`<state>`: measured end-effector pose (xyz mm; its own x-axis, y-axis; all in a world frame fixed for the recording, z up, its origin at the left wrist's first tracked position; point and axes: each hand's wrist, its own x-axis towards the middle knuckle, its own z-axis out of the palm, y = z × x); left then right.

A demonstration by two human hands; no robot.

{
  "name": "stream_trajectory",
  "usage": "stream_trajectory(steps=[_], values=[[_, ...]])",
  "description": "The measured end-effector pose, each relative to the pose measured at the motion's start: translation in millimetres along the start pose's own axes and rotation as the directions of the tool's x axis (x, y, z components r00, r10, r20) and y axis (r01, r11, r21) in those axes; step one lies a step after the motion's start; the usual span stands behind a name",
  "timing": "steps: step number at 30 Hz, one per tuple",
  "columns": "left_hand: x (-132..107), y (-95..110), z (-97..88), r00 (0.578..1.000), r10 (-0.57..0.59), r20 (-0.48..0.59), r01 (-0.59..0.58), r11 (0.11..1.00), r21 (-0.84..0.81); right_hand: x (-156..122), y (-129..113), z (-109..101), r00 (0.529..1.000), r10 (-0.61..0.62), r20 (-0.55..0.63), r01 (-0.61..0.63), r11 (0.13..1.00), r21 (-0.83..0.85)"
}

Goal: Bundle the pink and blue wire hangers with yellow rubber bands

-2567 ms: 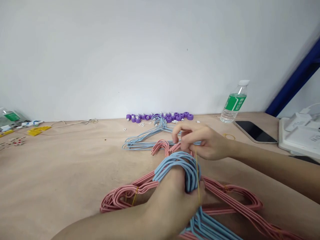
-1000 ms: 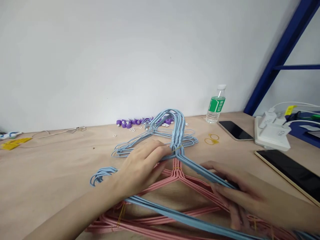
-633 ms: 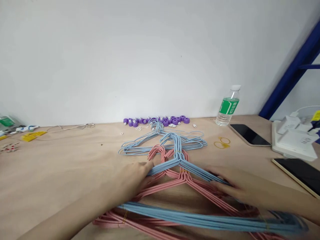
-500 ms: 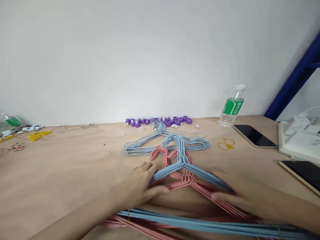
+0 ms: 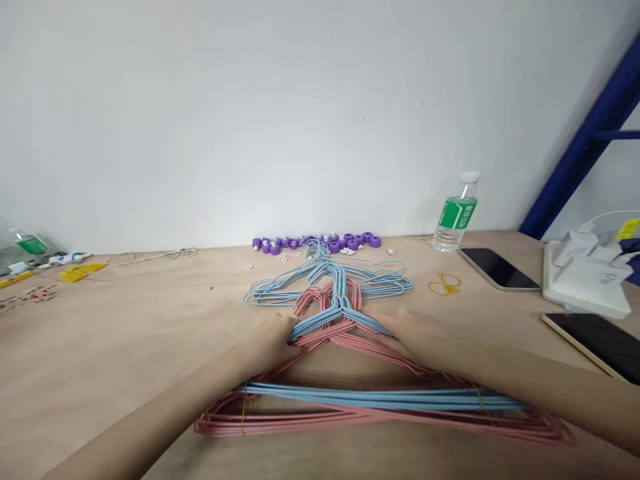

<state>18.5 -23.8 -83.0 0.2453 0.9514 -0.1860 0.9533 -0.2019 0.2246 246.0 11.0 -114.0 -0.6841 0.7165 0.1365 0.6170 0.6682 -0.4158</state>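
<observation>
A bundle of blue wire hangers (image 5: 339, 291) lies on top of pink wire hangers (image 5: 360, 341) in front of me, hooks pointing away. Thin yellow bands tie them in places. My left hand (image 5: 274, 339) is closed round the left shoulder of the stack, its fingertips hidden behind the wires. On the opposite shoulder, my right hand (image 5: 415, 337) is closed in the same way, with the thumb under the blue wires. Beyond the stack, looser blue hangers (image 5: 275, 288) lie flat on the brown table (image 5: 125, 347).
Purple caps (image 5: 357, 240) and small white parts line the wall. To the right stand a water bottle (image 5: 455, 213) and a power strip (image 5: 595, 293) with chargers, near two phones (image 5: 500, 268) and yellow bands (image 5: 444, 285). A white cord (image 5: 150, 255) and yellow pieces (image 5: 83, 271) lie left.
The blue bundle has shifted left and lies straighter over the pink hangers. Both hands have moved and closed round its shoulders; their fingers were more outstretched before. The view has shifted slightly.
</observation>
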Motion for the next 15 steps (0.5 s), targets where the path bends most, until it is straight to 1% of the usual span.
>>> stream_trajectory(steps=[2,3,4,6,7,9,11,13,15], values=[[2,-4,2.9,1.000,-0.010,0.010,0.010,1.000,0.006,12,0,-15,0.997,0.009,0.081,-0.001,0.995,-0.103],[3,-7,5.2,1.000,-0.016,0.022,0.016,1.000,0.007,21,3,-22,0.992,0.047,0.116,-0.030,0.989,-0.143],[4,-9,8.0,0.999,-0.024,0.036,0.023,1.000,0.007,32,8,-28,0.988,0.097,0.121,-0.076,0.982,-0.170],[6,-12,14.5,0.997,-0.043,0.058,0.042,0.999,0.011,60,22,-35,0.981,0.188,0.044,-0.173,0.958,-0.229],[7,-13,18.0,0.997,-0.052,0.064,0.051,0.999,0.016,76,30,-36,0.978,0.207,0.028,-0.194,0.948,-0.253],[9,-14,25.0,0.995,-0.073,0.062,0.071,0.997,0.030,107,44,-31,0.970,0.236,0.063,-0.210,0.937,-0.280],[9,-14,31.2,0.995,-0.091,0.051,0.088,0.995,0.044,131,54,-22,0.955,0.250,0.160,-0.199,0.939,-0.281],[8,-14,35.8,0.995,-0.093,0.045,0.091,0.995,0.049,146,59,-12,0.937,0.235,0.259,-0.166,0.950,-0.263],[8,-14,38.6,0.996,-0.083,0.041,0.081,0.996,0.049,151,61,-5,0.928,0.199,0.314,-0.126,0.963,-0.238]])
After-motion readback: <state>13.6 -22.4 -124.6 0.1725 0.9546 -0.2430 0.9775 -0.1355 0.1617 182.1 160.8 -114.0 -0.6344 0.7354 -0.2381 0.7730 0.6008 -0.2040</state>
